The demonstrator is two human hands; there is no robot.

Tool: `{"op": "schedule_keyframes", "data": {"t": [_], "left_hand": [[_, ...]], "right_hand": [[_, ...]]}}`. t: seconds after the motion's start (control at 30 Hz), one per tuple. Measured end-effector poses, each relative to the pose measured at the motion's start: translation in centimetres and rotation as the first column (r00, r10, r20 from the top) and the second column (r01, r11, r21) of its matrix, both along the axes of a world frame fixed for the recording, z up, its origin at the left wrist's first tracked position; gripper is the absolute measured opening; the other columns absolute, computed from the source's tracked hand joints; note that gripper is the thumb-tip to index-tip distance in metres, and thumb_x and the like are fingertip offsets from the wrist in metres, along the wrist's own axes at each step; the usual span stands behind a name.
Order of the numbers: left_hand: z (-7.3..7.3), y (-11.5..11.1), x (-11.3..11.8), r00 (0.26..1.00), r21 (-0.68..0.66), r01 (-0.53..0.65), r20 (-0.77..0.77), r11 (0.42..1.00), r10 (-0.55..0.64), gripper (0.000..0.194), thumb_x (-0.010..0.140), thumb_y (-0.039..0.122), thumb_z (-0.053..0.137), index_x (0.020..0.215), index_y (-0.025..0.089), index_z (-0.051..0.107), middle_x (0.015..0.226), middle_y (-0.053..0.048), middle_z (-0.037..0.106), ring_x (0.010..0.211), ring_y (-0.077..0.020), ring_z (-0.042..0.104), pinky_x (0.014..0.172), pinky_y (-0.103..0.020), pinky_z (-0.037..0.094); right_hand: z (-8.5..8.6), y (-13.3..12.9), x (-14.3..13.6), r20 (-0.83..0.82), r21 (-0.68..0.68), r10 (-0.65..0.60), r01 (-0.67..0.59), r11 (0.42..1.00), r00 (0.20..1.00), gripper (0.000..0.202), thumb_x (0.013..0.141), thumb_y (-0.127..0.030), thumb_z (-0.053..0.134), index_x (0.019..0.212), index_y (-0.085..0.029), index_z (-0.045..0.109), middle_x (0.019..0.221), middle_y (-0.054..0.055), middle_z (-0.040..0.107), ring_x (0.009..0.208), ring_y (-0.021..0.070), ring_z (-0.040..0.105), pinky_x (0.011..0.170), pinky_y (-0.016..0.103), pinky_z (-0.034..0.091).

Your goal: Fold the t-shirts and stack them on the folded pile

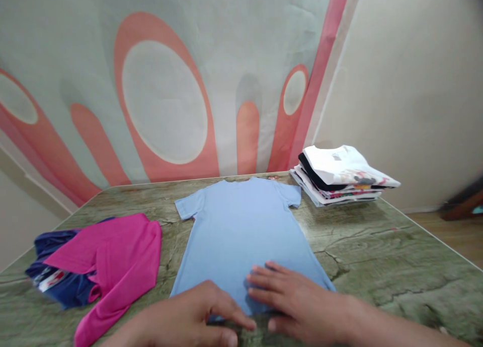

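Observation:
A light blue T-shirt lies flat on the wood-patterned table, its neck toward the wall and its sleeves spread out. At the shirt's lower edge, on the left, is my left hand, with thumb and index finger apart and nothing seen between them; its other fingers are hidden. My right hand rests palm down over the lower right part of the shirt, fingers stretched out toward the left. The bottom hem is partly covered by both hands.
A pink garment lies loosely over dark blue clothing at the left. Folded clothes are stacked at the back right, a white printed shirt on top. Behind the table stands a wall with a red and white pattern.

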State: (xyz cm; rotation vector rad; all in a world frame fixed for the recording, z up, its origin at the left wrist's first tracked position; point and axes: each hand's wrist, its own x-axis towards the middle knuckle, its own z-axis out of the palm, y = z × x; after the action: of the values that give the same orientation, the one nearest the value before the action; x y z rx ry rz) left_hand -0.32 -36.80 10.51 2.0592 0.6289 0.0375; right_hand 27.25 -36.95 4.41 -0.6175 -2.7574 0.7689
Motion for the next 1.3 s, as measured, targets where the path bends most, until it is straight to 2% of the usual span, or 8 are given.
{"op": "schedule_keyframes", "data": {"t": [0.1,0.17,0.3,0.43,0.7,0.87,1.03,1.3], "left_hand": [[-1.9,2.3,0.2,0.96,0.195,-0.278,0.048,0.941,0.274,0.036,0.098,0.043,0.042,0.12,0.028,0.066,0.118,-0.001,0.069,0.11,-0.017,0.063,0.099,-0.029,0.046],[-4.0,4.3,0.3,0.922,0.403,-0.376,0.068,0.834,0.382,0.041,0.099,0.045,0.039,0.13,0.027,0.059,0.136,-0.004,0.057,0.129,-0.0199,0.048,0.109,-0.037,0.036],[-7.7,7.1,0.8,0.902,0.649,-0.257,-0.105,0.716,0.419,0.062,0.096,0.056,0.036,0.149,0.025,0.031,0.157,-0.01,0.023,0.146,-0.0276,0.016,0.115,-0.054,0.016],[-9.4,7.1,0.7,0.898,0.718,-0.127,-0.21,0.684,0.387,0.061,0.098,0.056,0.028,0.152,0.03,0.019,0.159,-0.007,0.016,0.146,-0.0268,0.013,0.115,-0.057,0.008],[-8.9,6.2,0.1,0.88,0.697,-0.087,-0.28,0.711,0.383,0.058,0.099,0.054,0.023,0.153,0.034,0.014,0.159,-0.002,0.014,0.146,-0.0252,0.013,0.116,-0.055,0.007],[-7.1,6.1,1.4,0.85,0.642,-0.08,-0.356,0.763,0.389,0.058,0.097,0.044,0.04,0.151,0.029,0.025,0.159,-0.008,0.017,0.145,-0.0308,0.016,0.113,-0.059,0.016],[-3.9,5.0,7.1,0.962,0.638,-0.024,-0.196,0.77,0.192,0.04,0.093,0.025,0.049,0.132,0.026,0.052,0.14,-0.009,0.052,0.128,-0.0255,0.049,0.106,-0.044,0.038],[-5.4,7.6,16.5,0.983,0.695,0.175,-0.156,0.697,-0.092,0.04,0.086,0.012,0.05,0.123,0.026,0.056,0.12,-0.006,0.063,0.1,-0.0219,0.063,0.074,-0.029,0.05]], "right_hand": [[0.5,-0.9,-1.6,-0.119,-0.028,0.205,-0.21,0.977,0.971,0.033,0.097,-0.032,0.046,0.127,-0.028,0.058,0.121,0.005,0.067,0.122,0.0154,0.055,0.111,0.034,0.035],[0.1,0.1,-1.7,-0.188,-0.002,0.122,-0.125,0.992,0.975,0.03,0.097,-0.028,0.044,0.121,-0.026,0.062,0.111,0.004,0.072,0.116,0.0133,0.059,0.108,0.03,0.038],[-1.9,4.3,-0.4,-0.116,0.109,-0.285,0.297,0.948,0.952,0.046,0.097,-0.038,0.044,0.139,-0.02,0.048,0.146,0.01,0.045,0.139,0.0218,0.034,0.115,0.044,0.027],[-3.6,5.6,0.9,0.062,0.149,-0.345,0.333,0.931,0.937,0.058,0.096,-0.046,0.044,0.149,-0.026,0.031,0.155,0.007,0.029,0.144,0.0249,0.021,0.117,0.053,0.014],[-2.9,7.2,2.9,-0.101,0.154,-0.307,0.319,0.935,0.946,0.03,0.096,-0.032,0.048,0.12,-0.028,0.065,0.126,0.004,0.064,0.12,0.0203,0.056,0.108,0.042,0.035],[-2.8,16.4,6.1,-0.216,0.194,-0.637,0.672,0.715,0.74,0.027,0.091,-0.021,0.049,0.111,-0.019,0.068,0.113,0.008,0.069,0.107,0.0205,0.062,0.098,0.035,0.044],[-3.5,23.8,7.4,-0.053,0.295,-0.863,0.833,0.468,0.503,0.036,0.089,-0.01,0.044,0.119,-0.016,0.064,0.123,0.009,0.063,0.111,0.0188,0.058,0.098,0.028,0.04],[-6.0,24.9,7.1,-0.023,0.365,-0.907,0.848,0.384,0.42,0.037,0.09,-0.008,0.04,0.121,-0.012,0.06,0.117,0.015,0.063,0.11,0.0219,0.057,0.094,0.029,0.039]]}}
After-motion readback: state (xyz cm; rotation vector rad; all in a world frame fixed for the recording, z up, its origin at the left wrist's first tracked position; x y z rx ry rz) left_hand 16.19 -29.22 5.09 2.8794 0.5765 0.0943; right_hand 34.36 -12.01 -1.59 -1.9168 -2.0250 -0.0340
